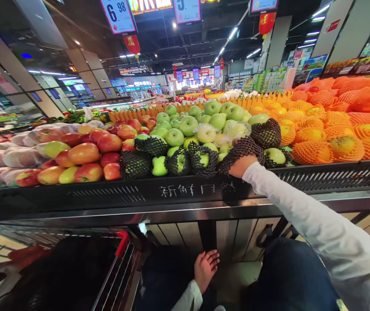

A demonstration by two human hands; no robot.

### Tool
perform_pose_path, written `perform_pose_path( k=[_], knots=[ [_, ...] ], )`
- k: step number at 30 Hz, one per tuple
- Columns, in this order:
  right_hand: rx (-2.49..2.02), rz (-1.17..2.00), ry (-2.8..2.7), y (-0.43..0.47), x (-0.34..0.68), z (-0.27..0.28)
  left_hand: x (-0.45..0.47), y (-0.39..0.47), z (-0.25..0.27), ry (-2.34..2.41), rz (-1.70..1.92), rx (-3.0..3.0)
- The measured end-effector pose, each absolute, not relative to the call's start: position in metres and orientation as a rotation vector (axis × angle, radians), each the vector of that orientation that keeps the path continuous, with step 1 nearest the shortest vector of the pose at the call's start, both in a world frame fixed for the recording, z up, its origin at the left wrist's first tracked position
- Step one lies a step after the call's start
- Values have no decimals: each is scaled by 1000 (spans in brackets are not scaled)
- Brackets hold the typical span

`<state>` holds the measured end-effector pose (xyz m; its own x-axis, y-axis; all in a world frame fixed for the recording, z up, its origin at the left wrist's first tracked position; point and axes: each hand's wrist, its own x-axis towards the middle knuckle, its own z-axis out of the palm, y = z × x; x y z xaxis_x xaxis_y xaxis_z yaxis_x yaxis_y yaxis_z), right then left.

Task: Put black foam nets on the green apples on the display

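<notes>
My right hand (238, 167) reaches into the front of the green apples (188, 125) on the display. A black foam fruit net (244, 151) lies over it and hides its fingers, so I cannot tell what they grip. Beside it are apples in black nets, one at its left (203, 160) and another at its right (275, 156). Low in front of the stand, my left hand (206, 268) is held with its fingers stretched out and nothing in it. It is over my dark-clothed legs, apart from the fruit.
Red and yellow apples (84, 156) fill the left of the display; oranges in orange nets (313, 152) fill the right. A black slotted rim (107, 196) runs along the front. At lower left stands a shopping cart (123, 244) with dark contents. Price screens (117, 15) hang overhead.
</notes>
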<state>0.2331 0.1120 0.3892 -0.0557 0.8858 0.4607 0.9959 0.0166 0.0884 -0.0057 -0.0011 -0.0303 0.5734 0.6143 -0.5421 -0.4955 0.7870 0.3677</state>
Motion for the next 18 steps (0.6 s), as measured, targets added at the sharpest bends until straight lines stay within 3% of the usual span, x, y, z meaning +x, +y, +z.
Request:
perform_pose_path(
  k=[7,12,15,18],
  knots=[
    [-1690,-542,-1809,98,235,376,-5,1,-33,717,641,181],
    [-1602,-444,-1647,99,239,377,1,-3,-28,924,772,582],
    [-1604,-416,-1592,102,242,374,4,-4,-2,1005,947,896],
    [-1603,-366,-1612,101,249,370,5,4,57,1065,1124,1525]
  ],
)
